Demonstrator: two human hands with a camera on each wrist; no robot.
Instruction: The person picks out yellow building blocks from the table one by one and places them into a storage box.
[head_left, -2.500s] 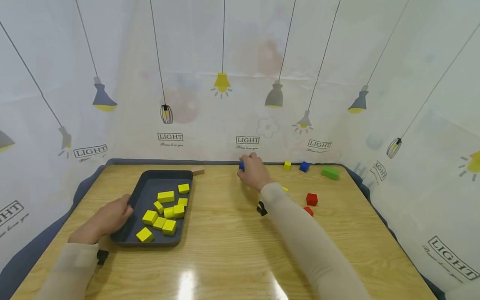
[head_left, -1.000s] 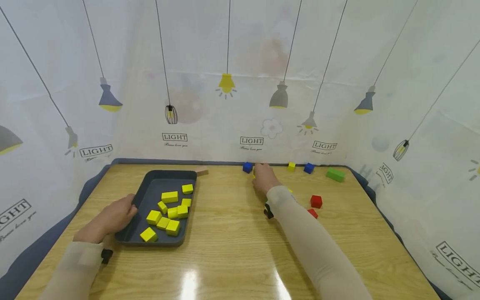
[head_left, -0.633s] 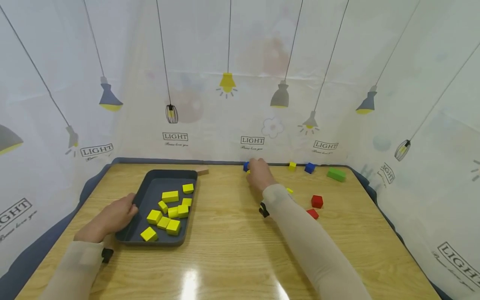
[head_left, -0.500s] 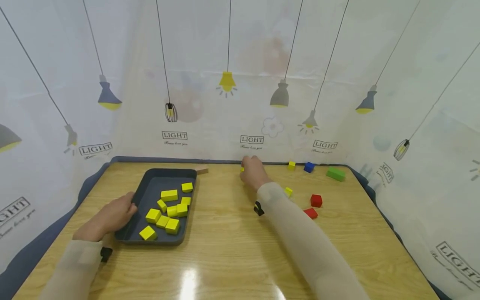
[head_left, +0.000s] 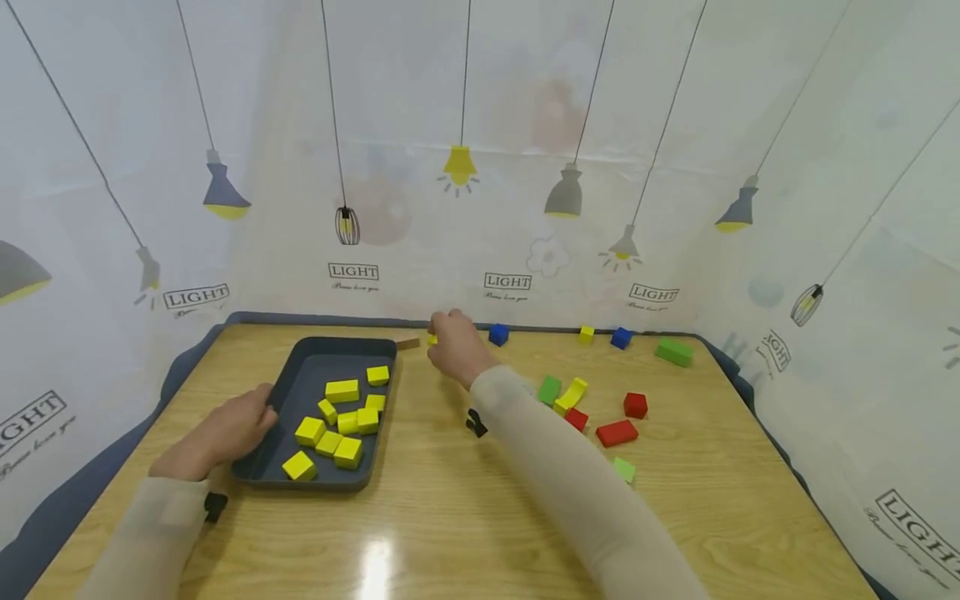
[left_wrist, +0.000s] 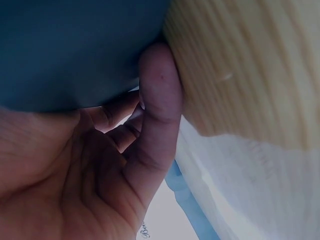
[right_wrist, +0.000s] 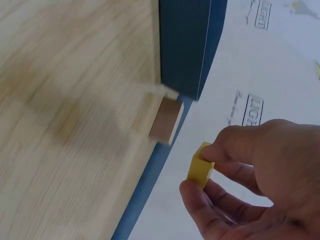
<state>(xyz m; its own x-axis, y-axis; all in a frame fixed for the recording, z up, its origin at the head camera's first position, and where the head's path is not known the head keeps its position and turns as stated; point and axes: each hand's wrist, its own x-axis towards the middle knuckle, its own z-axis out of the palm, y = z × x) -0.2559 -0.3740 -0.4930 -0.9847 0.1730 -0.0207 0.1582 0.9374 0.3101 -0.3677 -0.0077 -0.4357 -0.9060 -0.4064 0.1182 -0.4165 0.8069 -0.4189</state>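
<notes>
Between thumb and fingertips my right hand pinches a small yellow block, held above the far part of the table. Seen from the head, most of that block is hidden behind the fingers. My left hand grips the left side of a dark grey tray; its thumb presses against the tray wall in the left wrist view. Several yellow blocks lie in the tray, mostly toward its right side and front. A plain wooden block sits by the tray's far right corner.
Along the back edge stand a blue cube, a yellow cube, another blue cube and a green block. Nearer lie a curved yellow block, red blocks and green blocks, partly beside the right forearm.
My right hand has left the blue cube, picked up a yellow block beside it and moved left toward the tray. Blocks its arm covered now show. The left hand stays on the tray.
</notes>
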